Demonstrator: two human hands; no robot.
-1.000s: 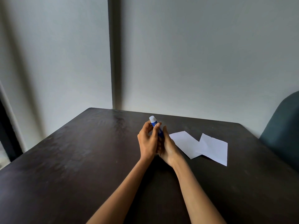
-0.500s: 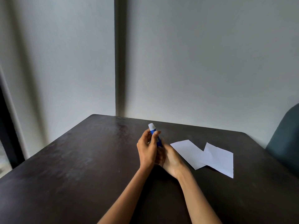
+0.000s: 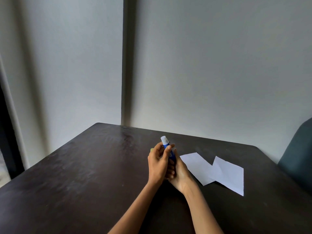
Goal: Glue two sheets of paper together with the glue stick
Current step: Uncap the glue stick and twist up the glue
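Note:
A blue glue stick with a white end pointing up is held above the dark table, between both hands. My left hand wraps its fingers around the upper part of the stick. My right hand grips the lower part from the right side; most of the blue barrel is hidden by the fingers. Two white sheets of paper lie flat to the right of the hands: the nearer left sheet and the right sheet, which overlaps its edge.
A dark teal chair back stands at the table's right edge. Pale walls meet in a corner behind the table. A small yellowish thing peeks out behind my left hand; I cannot tell what it is.
The hands and the glue stick keep the same hold. The whole scene sits lower in the frame than one second ago, so the head camera has tilted upward slightly.

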